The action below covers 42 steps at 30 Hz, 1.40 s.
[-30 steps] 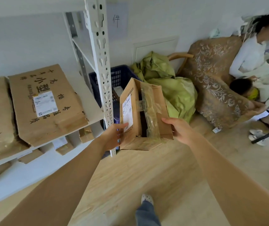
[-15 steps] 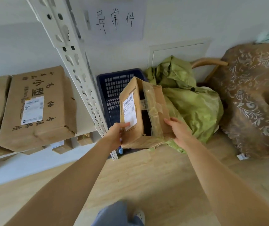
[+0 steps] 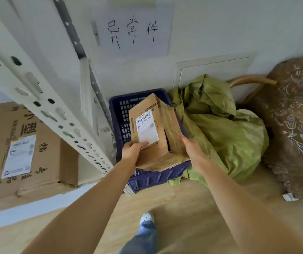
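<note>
Lowered since half a second ago, the cardboard box (image 3: 152, 132) now hangs over the blue crate (image 3: 117, 114), its bottom corner about level with the near rim, where before it was held clear in front of it. It is tilted, label side up. The left hand (image 3: 132, 153) grips the near lower edge, thumb on the white label and fingers curled beneath, while the right hand (image 3: 191, 149) presses flat against the taped side opposite, fingers fairly straight, so the box is clamped between the two. It looks light and fairly stiff, though the loose, wrinkled tape and scuffed bottom flaps suggest a weak base; holding it by opposite walls low down, as now, seems the safest hold. Just right of the grip lies a crumpled green bag (image 3: 220, 125); left of it rises a white shelf upright (image 3: 42, 99), and beyond that a large carton (image 3: 24, 143).
</note>
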Motion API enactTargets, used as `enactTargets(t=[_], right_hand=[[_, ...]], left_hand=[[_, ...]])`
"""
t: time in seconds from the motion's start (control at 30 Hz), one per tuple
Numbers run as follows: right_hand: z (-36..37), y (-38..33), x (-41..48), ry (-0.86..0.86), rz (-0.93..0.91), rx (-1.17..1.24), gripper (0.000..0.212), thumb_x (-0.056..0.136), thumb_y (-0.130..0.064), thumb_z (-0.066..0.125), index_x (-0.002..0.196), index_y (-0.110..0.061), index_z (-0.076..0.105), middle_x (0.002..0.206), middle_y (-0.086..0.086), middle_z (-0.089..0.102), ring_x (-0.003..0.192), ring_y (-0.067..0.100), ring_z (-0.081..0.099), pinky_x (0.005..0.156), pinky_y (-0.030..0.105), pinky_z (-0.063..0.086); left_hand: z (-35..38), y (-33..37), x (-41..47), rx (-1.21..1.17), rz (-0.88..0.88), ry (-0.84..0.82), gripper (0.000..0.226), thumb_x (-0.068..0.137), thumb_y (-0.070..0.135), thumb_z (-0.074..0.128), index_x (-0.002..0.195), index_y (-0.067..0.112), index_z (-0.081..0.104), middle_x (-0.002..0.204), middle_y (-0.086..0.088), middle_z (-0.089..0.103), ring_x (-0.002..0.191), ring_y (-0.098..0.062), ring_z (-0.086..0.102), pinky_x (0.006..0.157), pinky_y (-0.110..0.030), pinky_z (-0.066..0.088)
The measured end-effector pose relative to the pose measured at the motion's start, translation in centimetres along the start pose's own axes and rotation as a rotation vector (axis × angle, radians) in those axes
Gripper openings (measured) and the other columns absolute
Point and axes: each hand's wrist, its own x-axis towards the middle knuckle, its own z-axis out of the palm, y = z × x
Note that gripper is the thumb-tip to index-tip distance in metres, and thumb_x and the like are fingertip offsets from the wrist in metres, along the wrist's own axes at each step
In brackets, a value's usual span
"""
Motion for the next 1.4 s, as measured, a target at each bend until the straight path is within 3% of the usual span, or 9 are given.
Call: enactTargets(t=[0.13, 0.27, 0.47, 0.67, 0.8, 0.97, 1.07, 1.27, 1.4], right_hand=[[0.5, -0.1, 2.6, -0.070, 0.068, 0.079, 0.077, 0.096, -0.060, 0.048, 0.153, -0.014, 0.026, 0.155, 0.004, 0.036, 0.140, 0.026, 0.035, 0.112, 0.040, 0.029], [0.9, 0.7, 5.8, -0.107, 0.088, 0.078, 0.075, 0.093, -0.060, 0.052, 0.151, -0.017, 0.029, 0.149, 0.002, 0.040, 0.136, 0.027, 0.040, 0.111, 0.041, 0.030], [2.9, 1.9, 10.7, -0.241, 0.095, 0.063, 0.056, 0.103, -0.045, 0.043, 0.148, -0.012, 0.034, 0.140, 0.006, 0.050, 0.120, 0.021, 0.049, 0.096, 0.030, 0.034], [5.5, 4.0, 15.8, -0.291, 0.164, 0.056, 0.046, 0.103, -0.043, 0.039, 0.142, -0.022, 0.050, 0.142, 0.004, 0.056, 0.127, 0.025, 0.054, 0.108, 0.042, 0.042], [6.7, 3.8, 17.7, -0.156, 0.083, 0.031, 0.035, 0.105, -0.036, 0.042, 0.131, -0.012, 0.036, 0.118, 0.005, 0.053, 0.108, 0.024, 0.054, 0.087, 0.035, 0.043], [8.7, 3.6, 20.0, -0.159, -0.080, -0.090, 0.030, 0.107, -0.032, 0.039, 0.098, -0.008, 0.056, 0.091, 0.008, 0.064, 0.079, 0.021, 0.061, 0.069, 0.035, 0.049], [9.6, 3.5, 21.5, -0.065, -0.274, -0.330, 0.038, 0.107, -0.031, 0.037, 0.080, -0.009, 0.055, 0.080, 0.007, 0.060, 0.071, 0.023, 0.056, 0.059, 0.033, 0.039], [11.9, 2.5, 23.5, -0.108, -0.421, -0.602, 0.036, 0.107, -0.032, 0.037, 0.094, -0.008, 0.060, 0.084, 0.003, 0.060, 0.076, 0.024, 0.060, 0.060, 0.034, 0.047], [13.1, 2.3, 25.5, -0.276, -0.355, -0.556, 0.022, 0.103, -0.020, 0.045, 0.097, -0.007, 0.062, 0.088, 0.007, 0.066, 0.076, 0.025, 0.063, 0.060, 0.036, 0.048]], left_hand=[[1.1, 0.3, 1.4, 0.032, -0.007, -0.022, 0.071, 0.081, 0.026, 0.082, 0.140, 0.022, 0.044, 0.133, -0.004, 0.055, 0.116, -0.029, 0.056, 0.098, -0.052, 0.052], [1.9, -0.2, 1.7, -0.024, -0.140, -0.171, 0.077, 0.084, 0.032, 0.079, 0.143, 0.047, 0.032, 0.132, 0.004, 0.046, 0.118, -0.032, 0.052, 0.073, -0.061, 0.059], [3.3, -1.4, 5.1, -0.092, -0.076, -0.104, 0.079, 0.087, 0.024, 0.076, 0.148, 0.045, 0.030, 0.129, 0.012, 0.051, 0.114, -0.023, 0.058, 0.081, -0.061, 0.058], [4.2, -2.0, 8.8, 0.066, -0.001, -0.035, 0.070, 0.089, 0.028, 0.073, 0.133, 0.058, 0.028, 0.131, 0.011, 0.055, 0.117, -0.023, 0.059, 0.091, -0.053, 0.056], [4.6, -2.7, 11.3, 0.078, 0.018, 0.022, 0.078, 0.091, 0.029, 0.071, 0.148, 0.054, 0.023, 0.136, 0.009, 0.053, 0.122, -0.023, 0.056, 0.098, -0.057, 0.052], [4.7, -3.3, 14.6, 0.035, -0.002, 0.085, 0.074, 0.093, 0.028, 0.070, 0.147, 0.053, 0.026, 0.141, 0.009, 0.049, 0.125, -0.025, 0.053, 0.099, -0.062, 0.048], [4.6, -3.1, 16.7, 0.010, -0.015, 0.100, 0.076, 0.092, 0.025, 0.070, 0.149, 0.049, 0.026, 0.141, 0.008, 0.048, 0.125, -0.025, 0.052, 0.098, -0.060, 0.049], [4.1, -3.1, 20.3, -0.085, -0.090, 0.175, 0.080, 0.091, 0.026, 0.072, 0.150, 0.048, 0.023, 0.138, 0.005, 0.049, 0.124, -0.028, 0.052, 0.096, -0.063, 0.050], [3.8, -2.8, 22.2, -0.087, -0.059, 0.212, 0.079, 0.093, 0.023, 0.068, 0.153, 0.044, 0.021, 0.134, 0.006, 0.049, 0.118, -0.024, 0.053, 0.074, -0.041, 0.057]])
